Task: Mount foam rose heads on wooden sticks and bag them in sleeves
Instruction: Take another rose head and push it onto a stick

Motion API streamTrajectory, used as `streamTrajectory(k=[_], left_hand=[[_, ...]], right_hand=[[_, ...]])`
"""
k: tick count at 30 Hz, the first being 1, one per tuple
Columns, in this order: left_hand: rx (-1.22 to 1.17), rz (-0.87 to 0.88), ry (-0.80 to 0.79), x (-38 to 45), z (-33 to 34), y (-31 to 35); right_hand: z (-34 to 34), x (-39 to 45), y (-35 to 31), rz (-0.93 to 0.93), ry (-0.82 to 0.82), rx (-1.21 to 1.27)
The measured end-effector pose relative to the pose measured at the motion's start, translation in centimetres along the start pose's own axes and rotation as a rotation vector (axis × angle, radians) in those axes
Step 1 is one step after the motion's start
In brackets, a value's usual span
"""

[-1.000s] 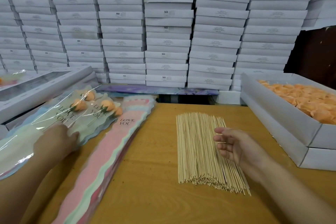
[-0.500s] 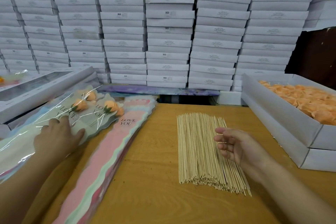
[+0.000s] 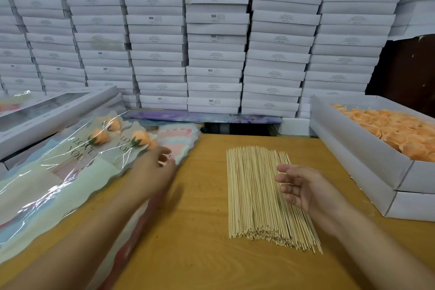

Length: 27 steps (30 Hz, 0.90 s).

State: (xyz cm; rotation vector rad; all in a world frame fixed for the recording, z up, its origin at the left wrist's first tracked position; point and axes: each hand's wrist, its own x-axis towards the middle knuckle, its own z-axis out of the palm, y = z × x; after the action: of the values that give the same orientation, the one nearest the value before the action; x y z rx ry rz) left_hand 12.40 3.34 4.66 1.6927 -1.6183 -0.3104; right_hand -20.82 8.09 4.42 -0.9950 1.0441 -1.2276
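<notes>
Sticks [image 3: 263,195] lie in a flat bundle at the middle of the table [image 3: 200,231], running from front to back. The right hand [image 3: 306,192] rests on the bundle's right side, palm turned left, fingers loosely spread and gripping nothing. The left hand [image 3: 156,169], motion-blurred, reaches over the empty sleeves [image 3: 179,139] along the left edge; whether its fingers hold one I cannot tell. Bagged roses [image 3: 101,136] lie at the far left corner. Loose rose heads [image 3: 397,127] fill a box [image 3: 353,148] on the right edge.
</notes>
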Motion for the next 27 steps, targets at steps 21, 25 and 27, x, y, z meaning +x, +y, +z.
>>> streamTrajectory(k=[21, 25, 27], left_hand=[[0.03, 0.392, -0.259, -7.0, 9.8, 4.4], [0.034, 0.395, -0.254, -6.9, 9.8, 4.3], [0.032, 0.396, -0.252, -6.9, 9.8, 4.3]], right_hand=[[-1.6, 0.5, -3.4, -0.131, 0.25, -0.391], [-4.1, 0.9, -7.0, -0.405, 0.44, -0.959], [-5.9, 1.4, -9.1, -0.41, 0.491, -1.11]])
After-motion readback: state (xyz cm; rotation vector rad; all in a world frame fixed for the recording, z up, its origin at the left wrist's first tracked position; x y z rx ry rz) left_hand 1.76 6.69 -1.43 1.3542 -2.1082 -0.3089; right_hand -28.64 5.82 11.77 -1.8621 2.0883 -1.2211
